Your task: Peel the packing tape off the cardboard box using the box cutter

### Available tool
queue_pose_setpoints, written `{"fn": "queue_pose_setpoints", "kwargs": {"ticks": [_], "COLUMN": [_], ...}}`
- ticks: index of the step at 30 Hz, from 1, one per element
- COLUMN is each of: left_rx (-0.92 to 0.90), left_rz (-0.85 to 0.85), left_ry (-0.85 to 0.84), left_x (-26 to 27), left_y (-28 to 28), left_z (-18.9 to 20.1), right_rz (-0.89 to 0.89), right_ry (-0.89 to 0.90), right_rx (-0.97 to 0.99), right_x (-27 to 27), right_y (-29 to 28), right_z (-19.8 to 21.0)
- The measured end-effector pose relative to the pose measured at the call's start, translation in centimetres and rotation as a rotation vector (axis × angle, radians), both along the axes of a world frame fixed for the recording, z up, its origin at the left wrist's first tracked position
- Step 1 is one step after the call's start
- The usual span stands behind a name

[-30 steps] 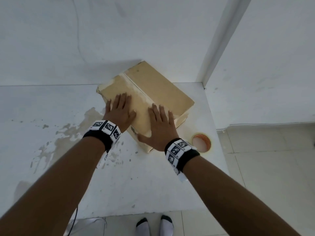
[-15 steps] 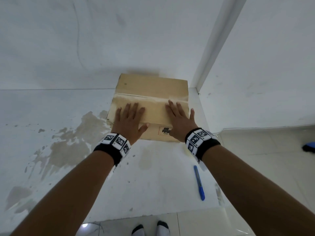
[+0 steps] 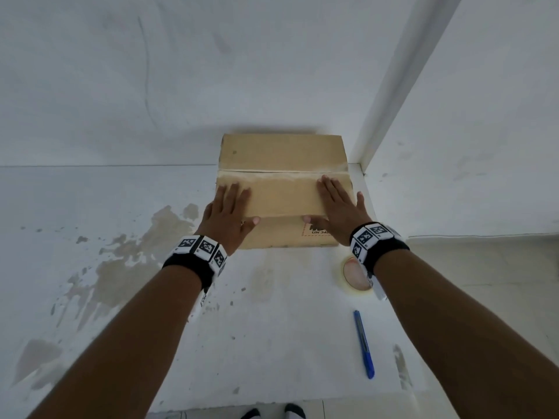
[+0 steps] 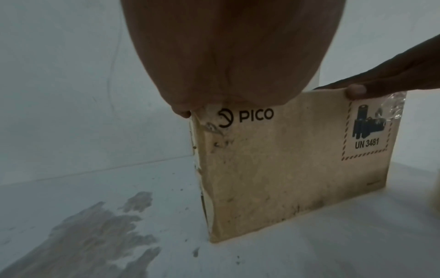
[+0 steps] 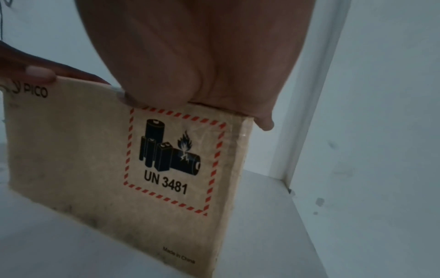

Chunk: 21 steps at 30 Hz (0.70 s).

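Observation:
A tan cardboard box (image 3: 281, 152) stands on the white table against the back wall, its front face printed PICO (image 4: 252, 114) and UN 3481 (image 5: 166, 184). A pale strip of packing tape (image 3: 284, 175) runs along its top seam. My left hand (image 3: 231, 204) lies flat on the left end of the top, its thumb over the front edge. On the right end my right hand (image 3: 334, 201) lies flat the same way. The blue box cutter (image 3: 364, 343) lies on the table near my right forearm; no hand touches it.
A roll of tape (image 3: 352, 278) sits on the table just in front of the box's right corner, partly under my right wrist. The table (image 3: 272, 343) is stained brown at the left. Its right edge meets a white wall post (image 3: 390, 95). Tiled floor lies to the right.
The box has turned from skewed to square with me. Both hands slid apart along its top to the two ends.

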<state>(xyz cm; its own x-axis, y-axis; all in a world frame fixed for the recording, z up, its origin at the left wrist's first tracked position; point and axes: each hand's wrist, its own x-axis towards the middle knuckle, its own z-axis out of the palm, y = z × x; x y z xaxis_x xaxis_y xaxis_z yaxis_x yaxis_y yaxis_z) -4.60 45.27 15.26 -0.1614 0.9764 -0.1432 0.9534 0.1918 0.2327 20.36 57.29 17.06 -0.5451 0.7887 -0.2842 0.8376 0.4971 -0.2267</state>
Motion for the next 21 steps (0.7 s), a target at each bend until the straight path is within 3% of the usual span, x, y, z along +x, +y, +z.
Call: {"fn": "queue_pose_setpoints", "kwargs": {"ticks": [21], "left_rx": [-0.074], "left_rz": [-0.003], "left_ry": [0.008], "left_x": [-1.1], "left_y": [2.5], "left_z": [1.1], "right_rz": [-0.022], "right_ry": [-0.035], "right_rx": [0.005], "right_x": [-1.0], "right_y": [1.7], "right_z": [0.1]}}
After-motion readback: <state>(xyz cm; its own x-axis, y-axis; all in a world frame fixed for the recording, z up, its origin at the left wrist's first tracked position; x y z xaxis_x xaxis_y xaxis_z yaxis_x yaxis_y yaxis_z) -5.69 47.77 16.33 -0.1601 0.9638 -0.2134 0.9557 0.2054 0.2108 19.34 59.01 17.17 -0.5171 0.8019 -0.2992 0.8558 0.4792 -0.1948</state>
